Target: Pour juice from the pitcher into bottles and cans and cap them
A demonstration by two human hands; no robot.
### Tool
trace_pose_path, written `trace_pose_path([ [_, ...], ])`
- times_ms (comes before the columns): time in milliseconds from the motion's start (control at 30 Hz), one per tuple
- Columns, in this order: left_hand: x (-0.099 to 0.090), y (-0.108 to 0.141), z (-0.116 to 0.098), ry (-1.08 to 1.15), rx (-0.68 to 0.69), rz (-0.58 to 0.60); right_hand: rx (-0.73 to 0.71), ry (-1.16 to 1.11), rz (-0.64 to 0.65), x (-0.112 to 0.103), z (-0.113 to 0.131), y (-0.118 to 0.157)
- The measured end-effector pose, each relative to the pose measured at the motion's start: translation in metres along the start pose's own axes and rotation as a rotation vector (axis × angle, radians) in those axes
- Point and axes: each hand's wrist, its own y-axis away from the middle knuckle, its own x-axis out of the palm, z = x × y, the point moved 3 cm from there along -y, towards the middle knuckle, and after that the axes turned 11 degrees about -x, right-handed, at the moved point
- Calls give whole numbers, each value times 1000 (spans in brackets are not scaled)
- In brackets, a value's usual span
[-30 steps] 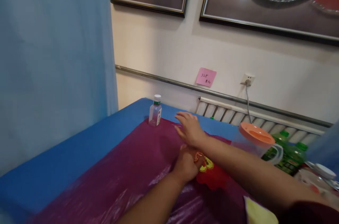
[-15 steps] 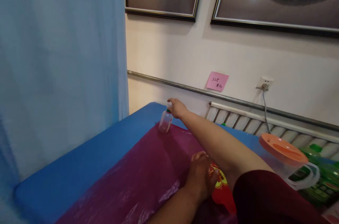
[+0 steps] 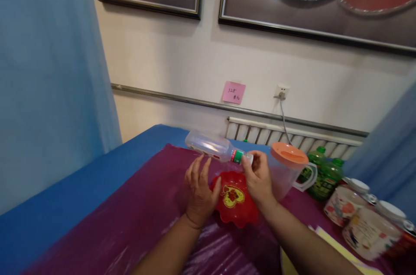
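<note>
A clear plastic bottle (image 3: 211, 145) with a green and red neck band lies tilted on its side in the air above the table. My right hand (image 3: 258, 175) pinches it at the white cap end. Just under the bottle's body is my left hand (image 3: 201, 186), fingers spread, its fingertips close to the bottle; whether they touch it I cannot tell. Below and between both hands a red scalloped plate (image 3: 240, 216) with a yellow heart print sits on the purple plastic sheet (image 3: 146, 218). The left thumb overlaps the plate's edge.
Right of the plate stands a clear pitcher (image 3: 289, 155) with an orange lid. Beyond it are green bottles (image 3: 325, 179) and jars with white lids (image 3: 370, 231). A yellow cloth or paper (image 3: 338, 247) lies in front. A radiator (image 3: 256, 129) runs along the wall.
My right hand has brought the bottle from the far end of the sheet, where it stood upright, nearer and tipped it sideways. My left hand has opened beside the plate. The view has swung right.
</note>
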Motion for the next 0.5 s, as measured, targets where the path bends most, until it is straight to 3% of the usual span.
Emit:
trace_pose_path([
  [133,-1,0,-13,-42,135,16,163,-47,-57,-41,-15,35],
  [300,5,1,-20,-79,266,155,303,-24,-53,-63,-31,50],
  [500,12,-2,-23,-101,262,282,207,71,-23,-72,-32,41],
])
